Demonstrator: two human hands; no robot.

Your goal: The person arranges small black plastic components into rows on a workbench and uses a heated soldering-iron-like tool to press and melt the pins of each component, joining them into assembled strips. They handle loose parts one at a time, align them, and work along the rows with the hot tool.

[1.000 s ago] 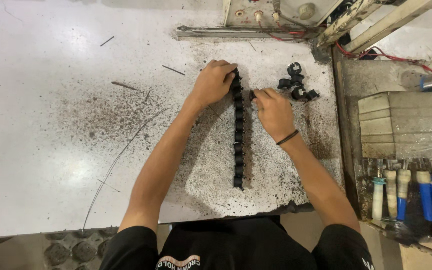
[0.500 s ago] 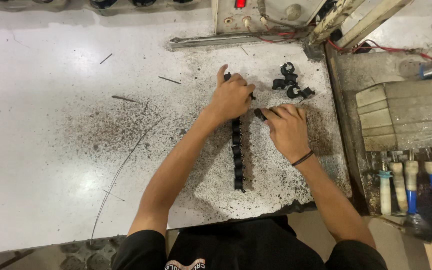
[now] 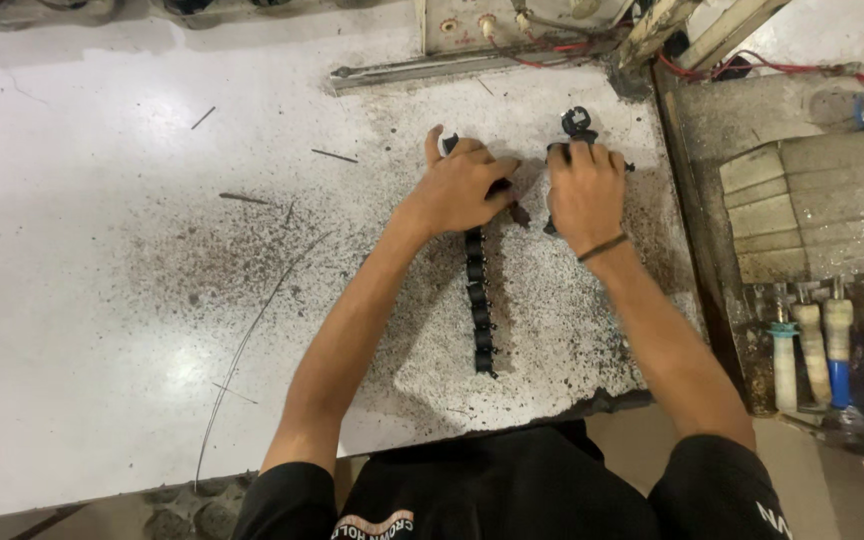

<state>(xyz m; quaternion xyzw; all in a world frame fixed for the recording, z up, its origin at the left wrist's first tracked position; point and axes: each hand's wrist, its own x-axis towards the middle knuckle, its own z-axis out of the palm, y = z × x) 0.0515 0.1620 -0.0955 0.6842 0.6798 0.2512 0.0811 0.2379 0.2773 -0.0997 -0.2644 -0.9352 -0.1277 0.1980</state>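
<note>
Fingers (image 3: 497,165) of your left hand (image 3: 462,190) press flat on the top of the black chain (image 3: 477,300), lying straight on the surface (image 3: 102,250). Your right hand (image 3: 584,195) has moved up and now covers the small black parts (image 3: 578,122); its grip is hidden.

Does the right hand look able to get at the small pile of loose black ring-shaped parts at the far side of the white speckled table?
Probably yes. The right hand already lies on the small pile of loose black ring-shaped parts, fingers over them, with nothing between. The left hand rests apart on the row of black parts.
</note>
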